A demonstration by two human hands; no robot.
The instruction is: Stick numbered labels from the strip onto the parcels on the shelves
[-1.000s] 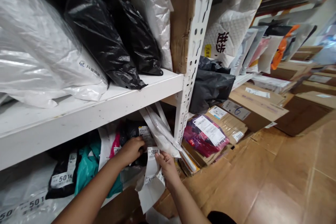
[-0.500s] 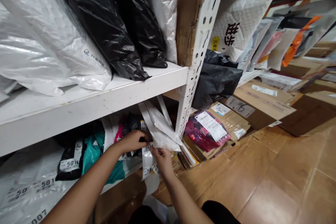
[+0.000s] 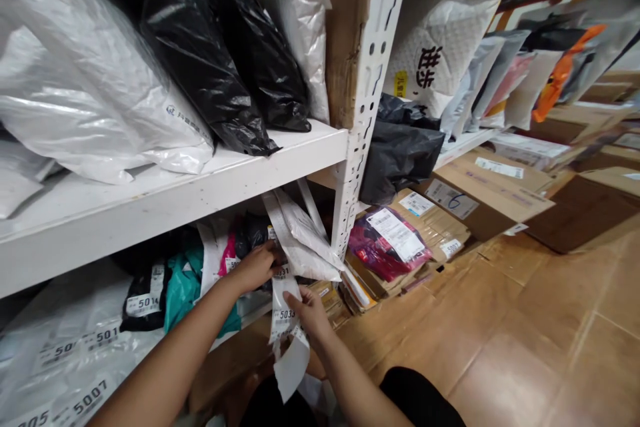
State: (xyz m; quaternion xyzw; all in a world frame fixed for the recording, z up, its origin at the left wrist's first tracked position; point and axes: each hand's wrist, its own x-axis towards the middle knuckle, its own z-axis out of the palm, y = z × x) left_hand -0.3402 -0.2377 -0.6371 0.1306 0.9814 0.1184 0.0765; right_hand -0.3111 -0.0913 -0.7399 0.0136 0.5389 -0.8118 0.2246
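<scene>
A white strip of printed number labels [image 3: 283,293] hangs down in front of the lower shelf, with 5033 readable on it. Between thumb and fingers, my right hand [image 3: 309,312] pinches the strip's right edge. My left hand [image 3: 256,268] is at the strip's upper end, its fingers curled close to a dark package [image 3: 253,233]; what lies under the fingertips is hidden. The strip's loose tail [image 3: 293,367] curls below my right hand. Just right of my left hand, white mailer bags [image 3: 305,247] lean against the rack.
A white upper shelf [image 3: 280,160] with white and black bags stands above my hands, ending at a perforated post [image 3: 367,93]. Labelled parcels, including a teal bag [image 3: 183,287], sit on the lower shelf. Cardboard boxes [image 3: 490,180] and a magenta package [image 3: 387,243] are at the right.
My right hand has moved slightly down along the label strip, and more of the strip shows between my hands. Its tail swings lower. The view has shifted slightly.
</scene>
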